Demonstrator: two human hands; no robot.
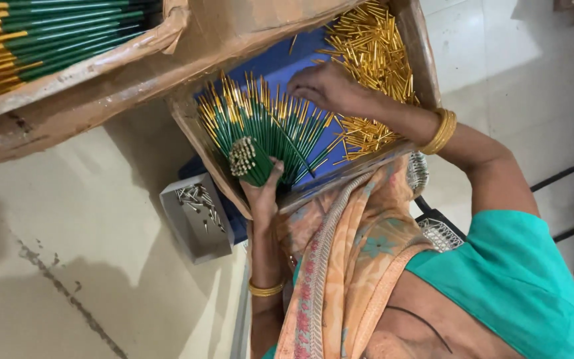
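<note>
My left hand [264, 191] is shut on the lower end of a bundle of thin green sticks with gold tips [267, 129], which fans out over a blue-lined cardboard tray [425, 63]. My right hand [327, 86] rests palm down at the top of the fan, fingers bent onto the gold tips. It lies beside a heap of short gold tubes [370, 46] in the tray's right part. Whether its fingers pinch anything is hidden. Both wrists wear gold bangles.
A small grey box [182, 229] holding several little metal pins stands left of the tray, by my left hand. At the upper left a larger cardboard box [88, 70] contains more green and gold sticks. Dark chair legs [566, 174] show at the right over a pale floor.
</note>
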